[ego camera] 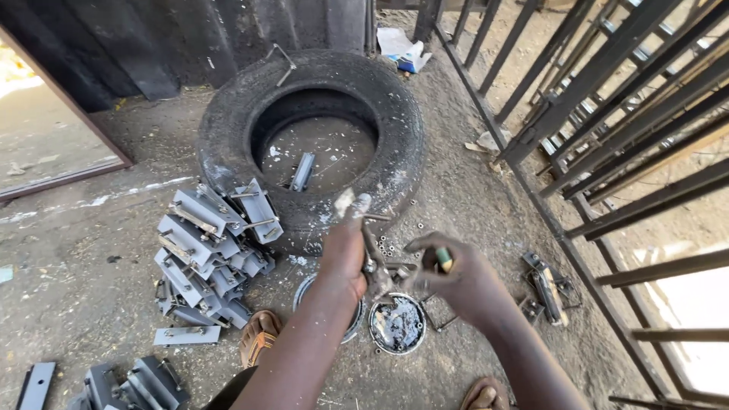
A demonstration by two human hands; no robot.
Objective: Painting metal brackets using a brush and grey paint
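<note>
My left hand (345,247) is raised over the ground, fingers dusted white, gripping a bent metal rod piece (372,250) that has a threaded end. My right hand (448,273) pinches a small tool with a green and yellow handle (444,260) against that metal piece. Below both hands sit two round tins (397,325), the nearer one holding grey paste. Small nuts (387,244) lie scattered on the ground beside the tyre.
A worn tyre (228,129) lies flat ahead with a metal bracket (302,171) inside. Several grey metal brackets (205,250) are stacked at left, more at bottom left. Dark metal gate frames (607,99) lean at right. Loose parts (547,288) lie near them. My sandalled feet show below.
</note>
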